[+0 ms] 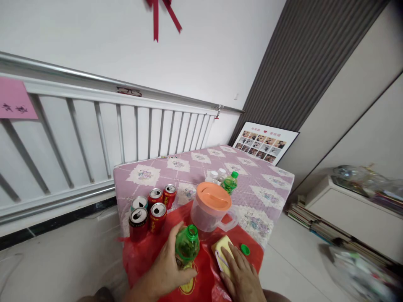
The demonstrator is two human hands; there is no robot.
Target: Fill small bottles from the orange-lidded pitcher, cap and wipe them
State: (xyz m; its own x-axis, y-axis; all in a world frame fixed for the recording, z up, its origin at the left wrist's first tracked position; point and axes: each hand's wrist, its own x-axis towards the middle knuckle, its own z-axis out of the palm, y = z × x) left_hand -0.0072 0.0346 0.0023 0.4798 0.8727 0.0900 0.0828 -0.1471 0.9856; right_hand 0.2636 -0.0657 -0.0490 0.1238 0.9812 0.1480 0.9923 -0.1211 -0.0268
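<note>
My left hand (171,262) is wrapped round a green plastic bottle (188,242), which stands uncapped with its mouth upward. Under my right hand (241,272) lies a pale yellow sponge (223,251), with the fingers stretched over its top and right side. A green bottle cap (244,249) rests just right of those fingers. Behind the bottle stands a clear plastic pitcher (204,216) with an orange lid (214,195). Both hands are over a red plastic sheet (151,264) with a yellow print.
Several open drink cans (157,216) stand at the left of the table. Behind the pitcher are a capped green bottle (230,183) and white-capped bottles (214,176). A patterned purple cloth (248,193) covers the table. A white radiator (126,130) runs along the wall.
</note>
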